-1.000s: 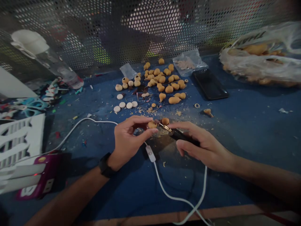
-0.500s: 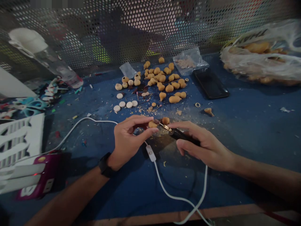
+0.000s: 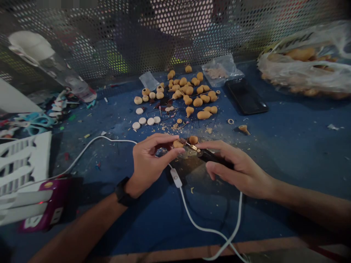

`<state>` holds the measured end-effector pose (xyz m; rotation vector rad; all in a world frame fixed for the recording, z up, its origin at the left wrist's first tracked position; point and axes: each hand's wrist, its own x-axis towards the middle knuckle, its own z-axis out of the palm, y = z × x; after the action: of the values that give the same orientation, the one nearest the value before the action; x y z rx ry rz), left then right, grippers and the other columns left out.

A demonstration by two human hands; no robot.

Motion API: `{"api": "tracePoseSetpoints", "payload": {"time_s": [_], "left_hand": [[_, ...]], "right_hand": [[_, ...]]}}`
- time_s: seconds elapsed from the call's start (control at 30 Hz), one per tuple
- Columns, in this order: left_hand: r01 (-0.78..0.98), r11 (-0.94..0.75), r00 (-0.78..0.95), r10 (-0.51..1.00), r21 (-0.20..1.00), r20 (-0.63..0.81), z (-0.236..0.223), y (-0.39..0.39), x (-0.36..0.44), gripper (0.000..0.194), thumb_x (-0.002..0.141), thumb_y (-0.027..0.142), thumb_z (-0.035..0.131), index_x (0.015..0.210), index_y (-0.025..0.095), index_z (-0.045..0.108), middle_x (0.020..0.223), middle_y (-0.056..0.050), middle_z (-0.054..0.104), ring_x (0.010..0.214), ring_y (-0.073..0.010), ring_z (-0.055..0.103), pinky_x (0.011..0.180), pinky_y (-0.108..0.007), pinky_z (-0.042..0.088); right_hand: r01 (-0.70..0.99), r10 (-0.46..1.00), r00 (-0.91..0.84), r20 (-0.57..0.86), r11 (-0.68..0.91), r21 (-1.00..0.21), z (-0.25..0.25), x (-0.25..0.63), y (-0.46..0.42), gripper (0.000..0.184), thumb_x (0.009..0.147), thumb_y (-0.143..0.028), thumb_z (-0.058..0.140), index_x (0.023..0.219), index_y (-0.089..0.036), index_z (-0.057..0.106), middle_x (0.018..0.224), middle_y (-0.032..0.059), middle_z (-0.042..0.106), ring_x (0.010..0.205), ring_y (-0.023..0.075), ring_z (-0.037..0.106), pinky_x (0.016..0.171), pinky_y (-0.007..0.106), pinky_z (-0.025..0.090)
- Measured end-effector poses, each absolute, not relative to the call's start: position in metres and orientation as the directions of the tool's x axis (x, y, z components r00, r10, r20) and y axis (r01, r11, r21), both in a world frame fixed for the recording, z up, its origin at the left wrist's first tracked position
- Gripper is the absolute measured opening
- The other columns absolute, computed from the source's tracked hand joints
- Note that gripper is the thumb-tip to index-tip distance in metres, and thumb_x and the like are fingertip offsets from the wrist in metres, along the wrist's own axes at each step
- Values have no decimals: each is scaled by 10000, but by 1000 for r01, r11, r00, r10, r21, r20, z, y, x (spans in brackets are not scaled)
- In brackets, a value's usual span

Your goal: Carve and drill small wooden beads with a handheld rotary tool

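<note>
Between thumb and fingertips, my left hand (image 3: 152, 157) pinches a small tan gourd (image 3: 178, 144). My right hand (image 3: 241, 170) is closed around the black body of a rotary tool (image 3: 211, 157), index finger stretched along it toward the brass collet. The tool's bit meets the gourd's right side; exactly how deep it sits I cannot tell. Just behind the collet rests another round brown gourd piece (image 3: 193, 140). From the tool's rear a white cord (image 3: 239, 212) runs down, and an inline switch (image 3: 176, 178) lies on a white cord below my left hand.
Several tan gourds (image 3: 188, 90), cut gourds (image 3: 138, 100) and white discs (image 3: 150, 122) lie ahead. A black phone (image 3: 246, 96) and a plastic bag of gourds (image 3: 304, 71) are at right. Leftward are a bottle (image 3: 68, 78), blue scissors (image 3: 38, 123) and a purple power strip (image 3: 59, 206). A perforated metal panel (image 3: 131, 40) stands behind.
Almost nothing differs. Both hands keep the same grip and place, with the bit still at the gourd; the view has shifted very slightly.
</note>
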<state>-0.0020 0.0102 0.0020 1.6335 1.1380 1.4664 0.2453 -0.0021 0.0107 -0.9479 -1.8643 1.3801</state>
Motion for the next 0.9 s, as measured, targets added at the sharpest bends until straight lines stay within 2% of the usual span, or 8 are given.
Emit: {"api": "tracePoseSetpoints", "payload": {"time_s": [0.33, 0.5, 0.9], "left_hand": [[187, -375, -21, 922, 908, 385, 2, 10, -2, 249, 736, 237, 948, 969, 240, 863, 927, -48, 833, 762, -152, 756, 698, -267, 637], [193, -384, -17, 919, 903, 395, 4, 9, -2, 242, 740, 247, 945, 967, 235, 861, 912, -47, 832, 746, -149, 746, 688, -267, 635], [191, -377, -19, 922, 906, 387, 3, 10, -1, 227, 747, 248, 942, 959, 232, 860, 912, -46, 830, 747, -146, 746, 694, -265, 634]], "right_hand": [[190, 834, -550, 39, 171, -967, 12, 245, -1, 376, 1065, -337, 586, 1424, -228, 586, 757, -30, 683, 621, 129, 659, 564, 264, 502], [199, 835, -549, 43, 181, -963, 11, 245, -1, 375, 1066, -316, 580, 1429, -222, 580, 716, -44, 666, 568, 114, 614, 509, 243, 449], [208, 831, -554, 45, 191, -959, 11, 246, -3, 377, 1067, -349, 589, 1428, -238, 596, 794, -17, 701, 630, 130, 660, 604, 275, 524]]}}
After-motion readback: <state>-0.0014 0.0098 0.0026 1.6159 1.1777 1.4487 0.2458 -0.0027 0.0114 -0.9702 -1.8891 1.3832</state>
